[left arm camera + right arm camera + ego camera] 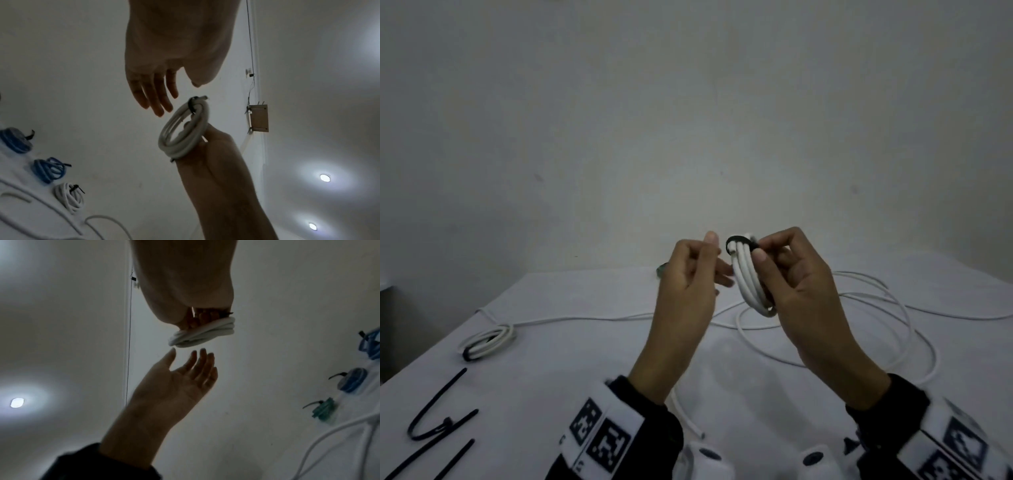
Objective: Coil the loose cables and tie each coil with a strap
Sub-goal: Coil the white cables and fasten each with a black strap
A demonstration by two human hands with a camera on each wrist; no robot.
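The right hand (pixel 796 274) covers the far side of the white coil (pixel 751 281), so the end of the black strap (pixel 736 241) is not seen. A green thing (pixel 661 269) hides behind the left hand (pixel 688 277). Black ties (pixel 431 428) on the bench (pixel 585 342) are cut by the picture's edge.

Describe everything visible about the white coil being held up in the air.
The white coil is a smooth, round cable wound into several loops, held upright above the table. A black strap wraps its top, with a cable end poking out beside it. The right hand grips one side, fingers curled round the loops. The left hand is open just beside it, not touching.
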